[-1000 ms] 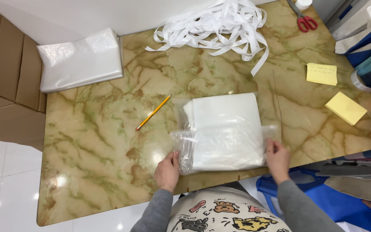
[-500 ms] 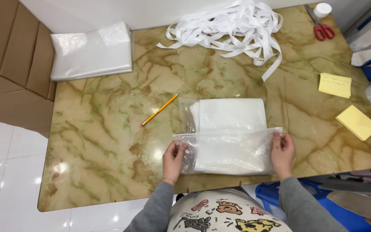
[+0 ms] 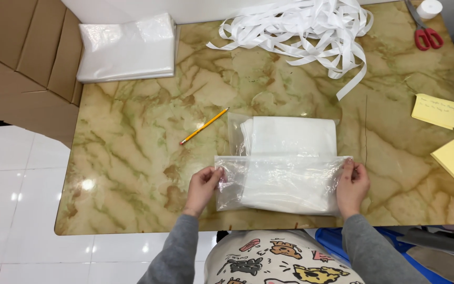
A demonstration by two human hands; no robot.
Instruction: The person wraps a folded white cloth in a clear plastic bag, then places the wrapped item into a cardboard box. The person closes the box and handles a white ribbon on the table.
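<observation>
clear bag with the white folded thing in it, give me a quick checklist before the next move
1. Left hand pinches the left edge of the clear bag: ok.
2. Right hand pinches the bag's right edge: ok.
3. White folded item fully inside the bag: not ok, its far part shows beyond the flap held over it.
4. Bag lying flat on the marble table: ok.
5. Pencil clear of the bag: ok, it lies apart to the left.
6. Bag sealed: cannot tell.
</observation>
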